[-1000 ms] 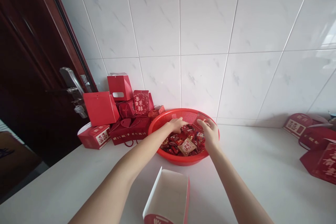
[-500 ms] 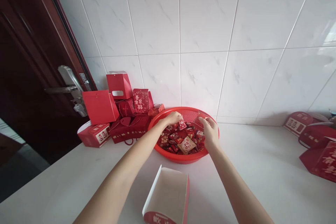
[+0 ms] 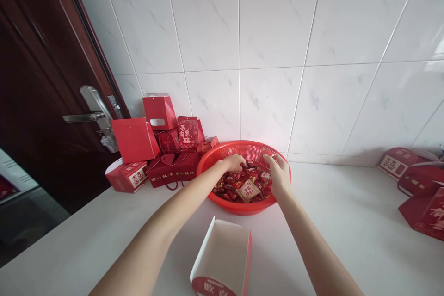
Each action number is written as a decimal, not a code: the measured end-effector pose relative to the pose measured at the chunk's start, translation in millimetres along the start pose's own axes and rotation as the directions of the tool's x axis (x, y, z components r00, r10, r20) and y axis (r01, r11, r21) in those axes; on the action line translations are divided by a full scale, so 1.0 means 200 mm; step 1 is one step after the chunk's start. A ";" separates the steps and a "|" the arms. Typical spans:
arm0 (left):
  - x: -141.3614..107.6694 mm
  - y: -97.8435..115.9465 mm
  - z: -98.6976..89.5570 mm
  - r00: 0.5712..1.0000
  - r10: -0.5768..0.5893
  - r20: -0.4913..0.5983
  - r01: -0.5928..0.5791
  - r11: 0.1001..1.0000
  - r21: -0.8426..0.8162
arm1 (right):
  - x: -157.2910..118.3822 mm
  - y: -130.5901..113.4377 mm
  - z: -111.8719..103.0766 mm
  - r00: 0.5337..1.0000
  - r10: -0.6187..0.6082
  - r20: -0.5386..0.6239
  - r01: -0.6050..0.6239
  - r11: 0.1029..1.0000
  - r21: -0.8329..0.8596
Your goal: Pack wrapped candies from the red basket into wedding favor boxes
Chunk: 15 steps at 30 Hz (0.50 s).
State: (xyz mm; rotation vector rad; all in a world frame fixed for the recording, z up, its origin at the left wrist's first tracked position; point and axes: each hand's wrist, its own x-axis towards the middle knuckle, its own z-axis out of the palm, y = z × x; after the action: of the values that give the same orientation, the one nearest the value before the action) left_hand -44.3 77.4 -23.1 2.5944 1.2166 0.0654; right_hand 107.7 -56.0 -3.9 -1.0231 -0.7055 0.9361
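A red plastic basket [image 3: 239, 209] holds many wrapped sweets, most of them red, with one beige packet [image 3: 248, 190] on top. My right hand [image 3: 280, 173] is over the basket's right side, its fingers pinching a red sweet packet [image 3: 265, 157]. Down among the sweets at the back is my left hand [image 3: 234, 163]. Its fingers are curled and closed, and what lies under the fingertips is hidden. In front of the basket stands an open red box [image 3: 250, 259] with a white inside and nothing in it.
Several red gift boxes [image 3: 135, 141] are stacked left of the basket, near a dark door [image 3: 38, 55] with a metal handle. More red boxes [image 3: 425, 208] stand at the far right. Behind the white counter [image 3: 329, 212] rises a tiled wall [image 3: 270, 23].
My left hand has moved slightly right and down into the sweets; the red-and-white packet at its fingertips no longer shows. My right hand keeps its packet almost in place. The view has shifted slightly.
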 end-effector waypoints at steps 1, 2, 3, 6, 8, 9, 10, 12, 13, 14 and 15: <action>0.01 0.01 0.02 1.000 0.020 0.021 -0.021 1.000 0.019 | 0.00 0.00 0.00 1.000 0.000 0.000 0.000 1.000 -0.004; 0.02 0.03 0.04 0.999 0.039 0.034 -0.041 0.999 0.035 | 0.00 0.00 0.00 1.000 0.001 0.001 -0.001 1.000 -0.008; 0.03 0.04 0.05 0.998 0.054 0.044 -0.056 0.997 0.051 | 0.00 0.00 0.00 1.000 0.003 0.003 -0.003 1.000 -0.012; 0.04 0.07 0.09 0.996 0.072 0.056 -0.077 0.993 0.094 | 0.00 0.00 0.00 1.000 0.009 0.011 -0.009 1.000 -0.021; 0.04 0.08 0.09 0.996 0.073 0.057 -0.079 0.991 0.109 | 0.00 0.00 -0.01 1.000 0.008 0.014 -0.008 1.000 -0.026; 0.04 0.08 0.09 0.996 0.075 0.057 -0.080 0.991 0.108 | 0.00 0.00 -0.01 1.000 0.007 0.015 -0.007 1.000 -0.027; 0.03 0.08 0.09 0.995 0.077 0.058 -0.083 0.991 0.101 | 0.00 0.00 -0.01 1.000 0.007 0.015 -0.007 1.000 -0.028; 0.03 0.07 0.07 0.995 0.080 0.057 -0.084 0.994 0.070 | 0.00 0.00 -0.01 1.000 0.011 0.018 -0.010 1.000 -0.029; 0.03 0.06 0.06 0.996 0.077 0.051 -0.080 0.996 0.046 | 0.00 0.00 -0.01 1.000 0.014 0.021 -0.014 0.999 -0.029; 0.04 0.05 0.05 0.997 0.072 0.041 -0.073 0.997 0.020 | 0.00 0.00 -0.01 1.000 0.018 0.024 -0.017 0.999 -0.030; 0.03 0.04 0.04 0.998 0.064 0.028 -0.064 0.998 -0.010 | -0.01 0.00 -0.01 0.999 0.021 0.028 -0.020 0.999 -0.030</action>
State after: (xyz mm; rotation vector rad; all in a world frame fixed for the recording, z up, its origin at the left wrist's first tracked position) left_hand -31.8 75.2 -29.7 2.6169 1.1212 0.0475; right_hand 108.6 -57.8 -5.0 -1.0466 -0.7356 0.9618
